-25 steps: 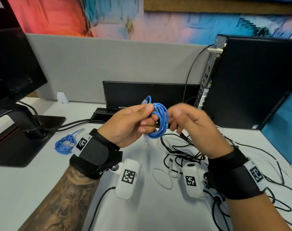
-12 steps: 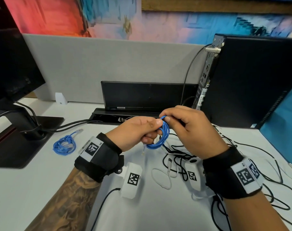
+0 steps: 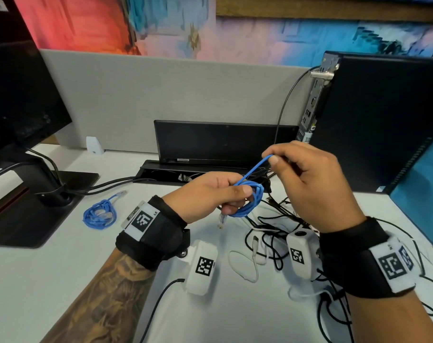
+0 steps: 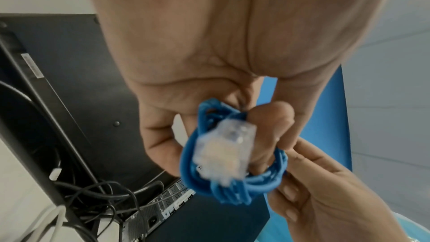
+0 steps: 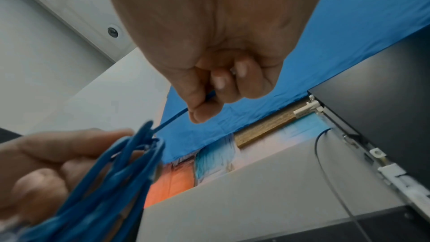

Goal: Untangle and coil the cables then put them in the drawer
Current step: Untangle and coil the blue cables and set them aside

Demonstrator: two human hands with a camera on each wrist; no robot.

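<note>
Both forearms reach out above the desk [image 3: 49, 280]. The left hand [image 3: 205, 194] grips the coiled blue cable [image 3: 250, 201] just above the black cable tangle [image 3: 272, 233]; the right hand [image 3: 307, 184], raised beside it, pinches the cable's free strand taut

Head view: looking forward and down over the tabletop [image 3: 49, 280], taking in both wrists from behind. Left wrist view: sitting close under the left hand [image 4: 209, 52], looking along the palm and up past the fingers. Right wrist view: pointing up from under the right hand [image 5: 216, 34]. All three are sharing the blue cable coil [image 3: 250, 201] held between the hands.
</note>
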